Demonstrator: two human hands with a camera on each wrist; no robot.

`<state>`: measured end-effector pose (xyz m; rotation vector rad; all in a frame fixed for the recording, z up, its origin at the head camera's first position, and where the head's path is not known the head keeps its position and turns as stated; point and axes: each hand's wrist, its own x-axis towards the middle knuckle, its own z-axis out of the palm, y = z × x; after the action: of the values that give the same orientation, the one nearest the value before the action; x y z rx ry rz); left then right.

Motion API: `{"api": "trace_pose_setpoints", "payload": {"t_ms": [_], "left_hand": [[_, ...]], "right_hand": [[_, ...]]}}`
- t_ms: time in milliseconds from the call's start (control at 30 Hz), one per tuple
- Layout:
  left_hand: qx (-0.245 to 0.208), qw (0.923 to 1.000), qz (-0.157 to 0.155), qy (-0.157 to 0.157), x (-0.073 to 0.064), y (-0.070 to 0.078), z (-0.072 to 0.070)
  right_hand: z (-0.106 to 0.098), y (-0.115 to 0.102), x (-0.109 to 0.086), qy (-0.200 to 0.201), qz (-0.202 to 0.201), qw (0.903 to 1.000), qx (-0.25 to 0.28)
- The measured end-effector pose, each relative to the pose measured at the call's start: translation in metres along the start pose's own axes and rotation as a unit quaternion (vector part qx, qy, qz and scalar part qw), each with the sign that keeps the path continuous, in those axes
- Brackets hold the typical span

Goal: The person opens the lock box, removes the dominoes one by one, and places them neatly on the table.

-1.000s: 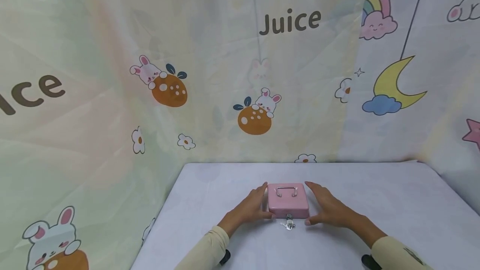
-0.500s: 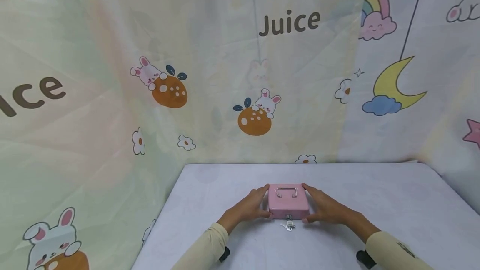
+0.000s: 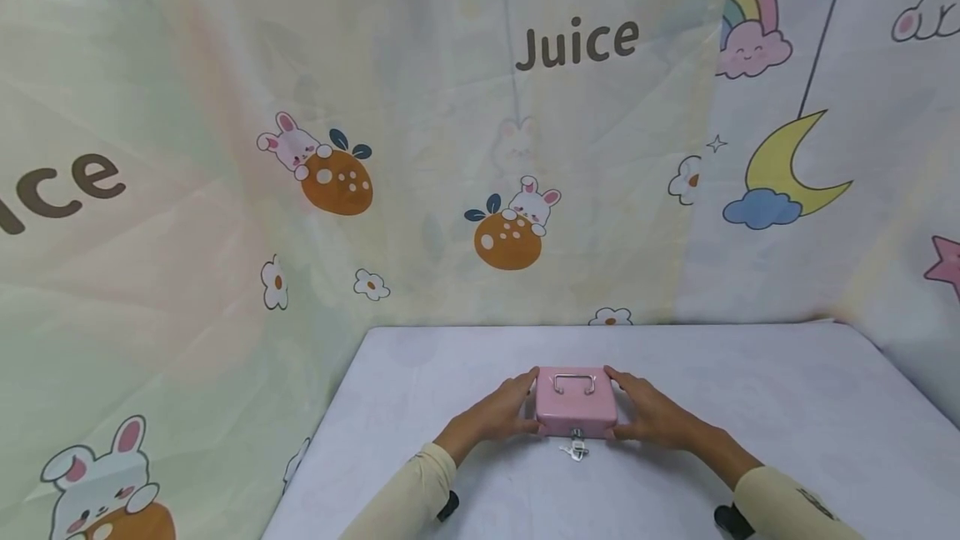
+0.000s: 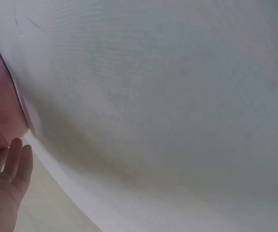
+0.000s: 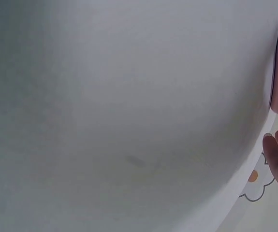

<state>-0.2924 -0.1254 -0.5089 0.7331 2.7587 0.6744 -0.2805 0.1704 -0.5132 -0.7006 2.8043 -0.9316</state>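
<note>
From my end, the head view shows me a glossy pink rectangular box (image 3: 576, 403) sitting upright on the white cloth-covered desk (image 3: 742, 382), roughly midway between its left and right edges and short of its far edge. Its lid is down, and a thin silver wire handle (image 3: 573, 380) stands out on top. At the front, a small silver lock (image 3: 577, 433) has silver keys (image 3: 575, 450) hanging just ahead of the box.

I have the bare left hand (image 3: 491, 413) at the box's left end, its grip clamped round that end, thumb at the near left corner and forefinger at the far left one. The bare right hand (image 3: 654, 415) mirrors it, its grip clamped round the right end by the near and far corners. A gap shows between each palm and the box. My wrist views catch only a pink corner and a few fingers; how hard they press, I cannot tell. Cream long sleeves (image 3: 412, 486) cover both forearms. Past the desk's far edge hangs a pale backdrop (image 3: 420, 215) printed with rabbits and "Juice".
</note>
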Motion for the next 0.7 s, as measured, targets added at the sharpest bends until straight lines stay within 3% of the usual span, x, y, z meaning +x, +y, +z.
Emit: {"api": "trace_pose_setpoints", "payload": {"t_ms": [367,700], "left_hand": [[0.007,1.0000,0.004,-0.005,-0.0038,0.0033,-0.0002],[0.017,0.9998,0.004,-0.006,-0.0022,0.0015,-0.0001]], "right_hand": [[-0.0024,0.0001,-0.0027,-0.002,-0.025,0.9996,-0.013],[-0.0088,-0.0026,-0.0050,-0.012,-0.020,0.9996,-0.016]]}}
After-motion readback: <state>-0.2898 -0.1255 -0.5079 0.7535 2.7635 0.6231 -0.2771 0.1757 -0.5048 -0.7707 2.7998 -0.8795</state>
